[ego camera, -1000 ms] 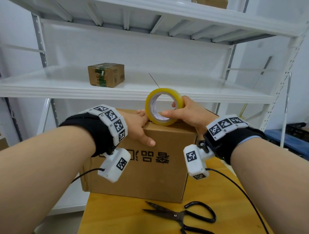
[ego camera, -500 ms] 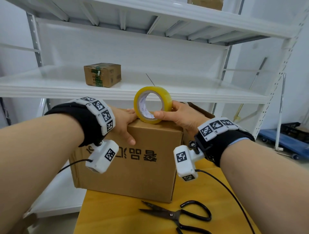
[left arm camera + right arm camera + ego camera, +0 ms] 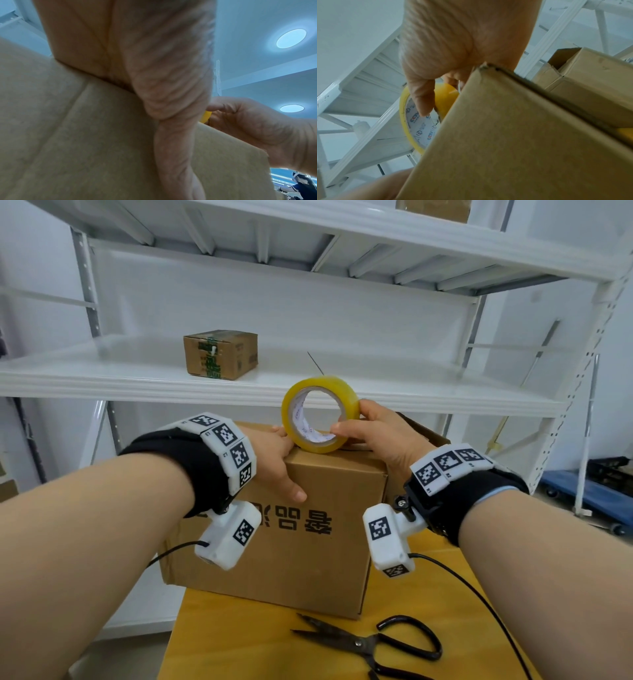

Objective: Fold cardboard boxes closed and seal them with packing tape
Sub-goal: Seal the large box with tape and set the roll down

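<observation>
A brown cardboard box with printed characters stands on the yellow table. A yellow tape roll stands on edge on the box top near the front. My right hand pinches the roll, thumb inside the core and fingers on the outer rim; the right wrist view shows that thumb on the roll's printed core. My left hand lies flat on the box top just left of the roll, its thumb down the front face. A side flap sticks up behind my right hand.
Black scissors lie open on the table in front of the box. A white metal shelf runs behind, carrying a small taped carton. A blue cart stands on the floor at right.
The head view swayed left and back. Both hands and the tape roll keep their places on the box top.
</observation>
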`<state>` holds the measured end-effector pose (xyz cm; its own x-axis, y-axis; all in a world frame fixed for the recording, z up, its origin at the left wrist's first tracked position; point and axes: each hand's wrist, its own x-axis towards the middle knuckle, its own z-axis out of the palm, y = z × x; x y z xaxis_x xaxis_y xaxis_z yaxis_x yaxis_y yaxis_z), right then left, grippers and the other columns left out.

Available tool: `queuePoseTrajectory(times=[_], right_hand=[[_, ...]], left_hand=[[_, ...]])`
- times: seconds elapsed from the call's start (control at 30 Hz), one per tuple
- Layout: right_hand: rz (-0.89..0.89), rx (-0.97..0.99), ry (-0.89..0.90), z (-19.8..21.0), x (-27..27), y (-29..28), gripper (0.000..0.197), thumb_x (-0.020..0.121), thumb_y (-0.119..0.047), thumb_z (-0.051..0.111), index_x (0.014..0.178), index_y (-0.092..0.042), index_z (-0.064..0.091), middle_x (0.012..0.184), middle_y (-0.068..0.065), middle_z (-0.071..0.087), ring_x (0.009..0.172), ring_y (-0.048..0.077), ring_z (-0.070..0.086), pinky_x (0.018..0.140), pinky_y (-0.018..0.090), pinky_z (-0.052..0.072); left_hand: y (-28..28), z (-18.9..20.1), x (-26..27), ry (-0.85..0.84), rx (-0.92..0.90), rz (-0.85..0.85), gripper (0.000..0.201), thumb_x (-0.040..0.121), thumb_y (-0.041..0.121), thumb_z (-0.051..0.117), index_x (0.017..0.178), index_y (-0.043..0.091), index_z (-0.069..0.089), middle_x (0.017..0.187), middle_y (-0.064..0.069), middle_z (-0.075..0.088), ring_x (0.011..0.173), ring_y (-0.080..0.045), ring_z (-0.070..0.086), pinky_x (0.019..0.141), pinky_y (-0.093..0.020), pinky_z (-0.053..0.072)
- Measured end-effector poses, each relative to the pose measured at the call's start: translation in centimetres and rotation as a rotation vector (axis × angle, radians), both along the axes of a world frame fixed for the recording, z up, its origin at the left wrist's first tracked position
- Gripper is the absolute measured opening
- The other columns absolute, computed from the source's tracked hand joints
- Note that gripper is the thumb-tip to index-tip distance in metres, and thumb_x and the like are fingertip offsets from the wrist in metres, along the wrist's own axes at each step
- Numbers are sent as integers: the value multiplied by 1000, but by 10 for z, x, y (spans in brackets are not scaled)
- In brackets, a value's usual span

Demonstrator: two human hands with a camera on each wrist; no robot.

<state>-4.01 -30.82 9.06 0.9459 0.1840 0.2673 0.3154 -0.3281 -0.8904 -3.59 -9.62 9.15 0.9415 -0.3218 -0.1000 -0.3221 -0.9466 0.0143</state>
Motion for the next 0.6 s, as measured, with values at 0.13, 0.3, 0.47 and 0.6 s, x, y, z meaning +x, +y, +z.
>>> queuePoseTrajectory(times=[0.13,0.3,0.47,0.6], right_hand=[[-21,24,-18,2,1,0,21,80,-26,75,96,-16,66,101,8,74,98,29,71,95,45,55],[-61,104,-11,7,-2,-10,16,84,-10,66,99,-11,60,91,14,58,77,24,62,62,23,57],[-99,101,-8,1,-4,-15,20,83,-14,65,100,-5,61,87,12,57,78,24,58,72,32,51],[-102,111,1,4,-4,-15,14,82,-13,65,95,-13,59,86,12,57,77,25,58,74,35,51]], left_hand=[[0,-2,-1,-8,-35,6,117,63,73,74,153,27,15,158,2,22,144,-21,25,119,-46,24],[-4,-2,-7,-23,23,48,120,72,66,72,156,17,2,164,-1,5,151,-20,8,122,-43,14],[-11,1,-10,-17,95,74,126,69,73,68,157,18,-4,165,-1,-1,151,-19,3,122,-45,12],[-29,4,-10,-48,112,18,122,64,80,65,156,22,10,161,0,15,148,-21,16,120,-47,21]])
